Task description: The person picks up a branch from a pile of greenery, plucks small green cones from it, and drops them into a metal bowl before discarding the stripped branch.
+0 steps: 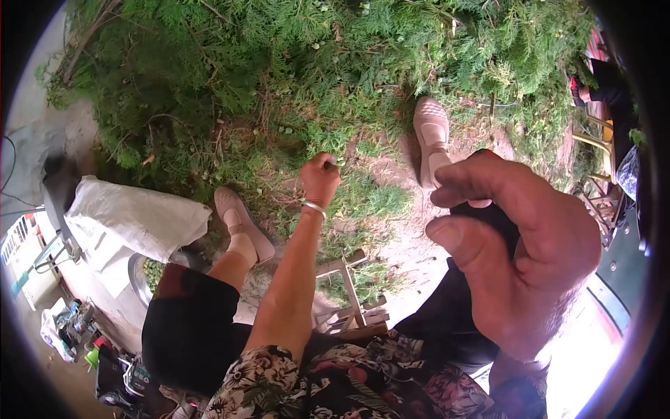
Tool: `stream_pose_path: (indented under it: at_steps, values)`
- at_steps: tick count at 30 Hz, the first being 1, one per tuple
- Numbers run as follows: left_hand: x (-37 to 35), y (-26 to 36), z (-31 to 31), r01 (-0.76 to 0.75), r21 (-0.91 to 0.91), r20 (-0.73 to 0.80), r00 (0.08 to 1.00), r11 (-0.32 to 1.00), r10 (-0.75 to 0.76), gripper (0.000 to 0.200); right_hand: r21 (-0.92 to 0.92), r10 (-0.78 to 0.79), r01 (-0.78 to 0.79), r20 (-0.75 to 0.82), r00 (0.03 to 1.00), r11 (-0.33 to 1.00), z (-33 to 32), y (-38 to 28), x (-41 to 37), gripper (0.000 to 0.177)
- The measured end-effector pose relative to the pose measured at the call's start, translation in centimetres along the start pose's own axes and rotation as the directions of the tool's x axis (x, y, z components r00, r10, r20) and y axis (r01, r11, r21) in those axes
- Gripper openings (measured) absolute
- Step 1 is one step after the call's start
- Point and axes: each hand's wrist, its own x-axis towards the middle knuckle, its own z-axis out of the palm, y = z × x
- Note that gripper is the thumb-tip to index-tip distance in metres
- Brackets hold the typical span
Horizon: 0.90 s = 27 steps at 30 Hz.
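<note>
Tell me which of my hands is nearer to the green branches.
Left. The left hand is stretched out almost to the lower edge of the green branches; the right hand is held back, close to the camera above the right leg.

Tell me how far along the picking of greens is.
Done: some green leaves lie in the round metal bowl. In hand: the left hand pinches a small pale stem; the right hand, loosely curled, shows nothing. Left: the green plants ahead look thick.
</note>
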Motion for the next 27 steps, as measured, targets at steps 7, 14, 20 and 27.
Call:
stream_pose_path:
  at_steps: [7, 14, 20, 27]
  values:
    - [0.7, -1.7, 3.2, -0.161, 0.823, 0.027, 0.969, 0.545, 0.246, 0.027, 0.073, -0.037, 0.049, -0.162, 0.986, 0.996, 1.0, 0.0, -0.3, 0.032]
    - [0.6, 0.8, 1.5, 0.138, 0.130, 0.199, 0.967, 0.982, -0.162, 0.012, 0.127, 0.125, -0.102, -0.191, 0.974, 0.987, 1.9, -1.7, -0.4, 0.035]
    - [-2.3, 2.6, -1.7, 0.450, -0.664, 0.292, 0.891, 0.597, -0.347, 0.004, 0.162, -0.017, 0.051, -0.202, 0.979, 0.985, 2.2, -0.6, -0.9, 0.035]
    - [4.8, -0.7, -2.4, -0.079, 0.474, -0.304, 0.920, 0.877, 0.247, 0.011, 0.098, 0.013, 0.008, -0.214, 0.977, 0.995, 2.2, -1.0, -0.7, 0.033]
